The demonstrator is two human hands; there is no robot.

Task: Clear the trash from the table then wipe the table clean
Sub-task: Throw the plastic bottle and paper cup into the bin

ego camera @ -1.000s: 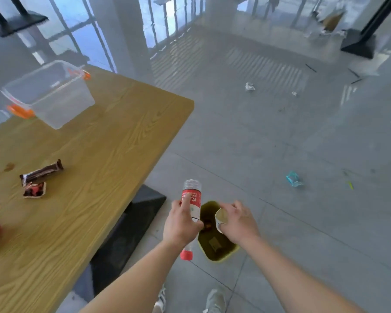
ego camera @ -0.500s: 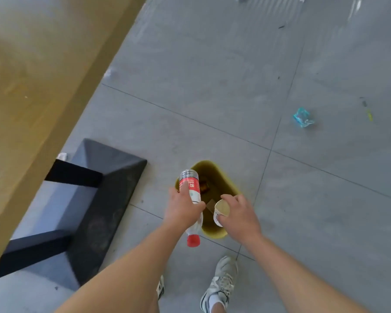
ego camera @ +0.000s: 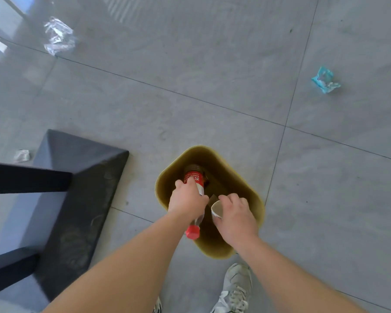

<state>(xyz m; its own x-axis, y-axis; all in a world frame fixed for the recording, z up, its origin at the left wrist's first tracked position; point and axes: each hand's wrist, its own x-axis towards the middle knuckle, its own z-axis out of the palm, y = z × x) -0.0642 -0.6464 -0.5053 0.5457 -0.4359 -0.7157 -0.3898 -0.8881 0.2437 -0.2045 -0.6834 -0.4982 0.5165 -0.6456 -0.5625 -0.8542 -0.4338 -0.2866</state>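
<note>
Olive-yellow bin [ego camera: 255, 199], red-capped, red-labelled clear bottle [ego camera: 195, 180], teal wrapper [ego camera: 324, 80], grey tiles [ego camera: 190, 64]

Glossy grey floor tiles [ego camera: 212, 75] carry a black table base [ego camera: 77, 188] at the left.

Both hands over the bin, bottle & cup in hand.

We look straight down: our L hand [ego camera: 186, 199] grips a clear bottle [ego camera: 195, 177] w/ a red label, red cap toward us, far end tipped down inside the olive bin [ego camera: 212, 247]. Our R hand [ego camera: 235, 216] holds a small paper cup [ego camera: 217, 210] just beside the bottle, over the bin's near half. The bin stands on grey floor tiles near a black table base [ego camera: 77, 199] at L. On the floor: crumpled clear plastic [ego camera: 58, 36] top L, a small scrap [ego camera: 22, 155] beside the base, a blue wrapper [ego camera: 324, 80] well off R. A pale sneaker [ego camera: 237, 288] shows just below the bin.
</note>
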